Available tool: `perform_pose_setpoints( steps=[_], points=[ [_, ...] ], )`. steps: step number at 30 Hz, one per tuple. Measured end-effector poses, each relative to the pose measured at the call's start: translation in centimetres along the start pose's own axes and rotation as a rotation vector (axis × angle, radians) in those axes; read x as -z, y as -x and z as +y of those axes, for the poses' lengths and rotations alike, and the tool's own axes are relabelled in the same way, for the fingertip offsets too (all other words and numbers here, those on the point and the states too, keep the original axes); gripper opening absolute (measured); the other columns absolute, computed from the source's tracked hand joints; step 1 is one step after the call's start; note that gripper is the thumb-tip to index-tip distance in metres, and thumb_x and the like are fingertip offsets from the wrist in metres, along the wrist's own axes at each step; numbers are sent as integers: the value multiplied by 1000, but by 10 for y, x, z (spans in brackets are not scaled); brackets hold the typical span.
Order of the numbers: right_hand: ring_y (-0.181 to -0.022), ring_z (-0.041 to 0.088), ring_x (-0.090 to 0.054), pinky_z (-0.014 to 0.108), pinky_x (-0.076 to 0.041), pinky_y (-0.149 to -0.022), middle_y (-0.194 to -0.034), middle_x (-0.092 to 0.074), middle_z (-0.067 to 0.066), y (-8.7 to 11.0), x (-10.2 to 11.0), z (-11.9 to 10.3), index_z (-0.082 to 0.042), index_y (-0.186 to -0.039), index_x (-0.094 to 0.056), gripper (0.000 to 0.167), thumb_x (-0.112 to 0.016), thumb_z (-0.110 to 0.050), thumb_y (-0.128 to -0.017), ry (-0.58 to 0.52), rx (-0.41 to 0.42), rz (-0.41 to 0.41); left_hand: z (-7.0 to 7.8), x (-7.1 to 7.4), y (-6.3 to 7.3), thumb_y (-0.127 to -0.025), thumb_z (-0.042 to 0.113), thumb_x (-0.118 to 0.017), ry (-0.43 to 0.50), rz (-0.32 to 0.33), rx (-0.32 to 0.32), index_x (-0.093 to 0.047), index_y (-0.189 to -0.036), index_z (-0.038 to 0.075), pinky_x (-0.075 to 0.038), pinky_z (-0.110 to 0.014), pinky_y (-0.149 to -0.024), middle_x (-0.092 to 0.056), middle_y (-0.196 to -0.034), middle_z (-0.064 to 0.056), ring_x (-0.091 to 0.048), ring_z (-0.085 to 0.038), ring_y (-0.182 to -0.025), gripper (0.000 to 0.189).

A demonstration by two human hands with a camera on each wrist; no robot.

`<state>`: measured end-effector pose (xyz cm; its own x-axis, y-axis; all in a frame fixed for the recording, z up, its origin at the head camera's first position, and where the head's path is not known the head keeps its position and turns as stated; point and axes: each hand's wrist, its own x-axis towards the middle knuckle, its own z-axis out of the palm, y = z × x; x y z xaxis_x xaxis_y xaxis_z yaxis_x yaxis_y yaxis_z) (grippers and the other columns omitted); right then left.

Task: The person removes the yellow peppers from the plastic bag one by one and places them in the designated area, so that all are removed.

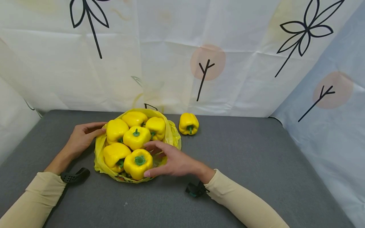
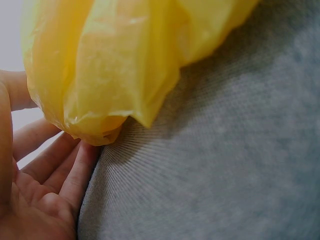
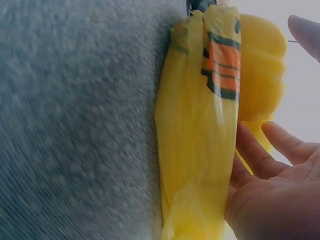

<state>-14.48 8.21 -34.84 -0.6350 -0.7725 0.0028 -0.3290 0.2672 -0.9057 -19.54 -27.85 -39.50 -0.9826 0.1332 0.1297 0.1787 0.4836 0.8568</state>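
A yellow plastic bag (image 1: 99, 158) stands with its mouth spread wide and its rim rolled low. Several yellow bell peppers (image 1: 116, 130) fill it, most with green stems showing. At the bag's left side my left hand (image 1: 82, 137) touches the plastic with fairly straight fingers; the left wrist view shows those fingers (image 2: 37, 145) against the bag's folds. My right hand (image 1: 176, 161) is spread over the bag's right part, thumb close beside the front bell pepper (image 1: 138, 164). In the right wrist view its fingers (image 3: 255, 152) reach past the bag's rim, below a pepper (image 3: 261, 67).
One more yellow bell pepper (image 1: 188, 123) lies outside the bag, behind it to the right, near the table's back edge. The table (image 1: 242, 152) has a grey cloth surface. White printed curtains (image 1: 165, 69) hang behind it and at both sides.
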Motion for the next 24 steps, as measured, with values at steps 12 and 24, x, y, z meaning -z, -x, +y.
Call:
perform_pose_setpoints(
  steps=[12, 24],
  points=[
    [-127, 8, -50, 32, -43, -107, -141, -50, -11, -1, -10, 6, -20, -150, -43, 69, -79, -27, -92, -20, 1, 12, -1, 0, 0, -105, 32, -59, 0, -3, -5, -57, -141, -4, -45, -7, -82, -58, -113, 30, -51, 12, -106, 51],
    [-126, 9, -52, 34, -45, -107, -138, -51, -9, -3, -15, 11, -22, -147, -42, 65, -78, -24, -92, -56, 20, 14, 1, 0, 1, -105, 37, -59, -20, 3, -4, -58, -141, -3, -44, -7, -82, -58, -114, 30, -50, 11, -106, 54]
  ],
)
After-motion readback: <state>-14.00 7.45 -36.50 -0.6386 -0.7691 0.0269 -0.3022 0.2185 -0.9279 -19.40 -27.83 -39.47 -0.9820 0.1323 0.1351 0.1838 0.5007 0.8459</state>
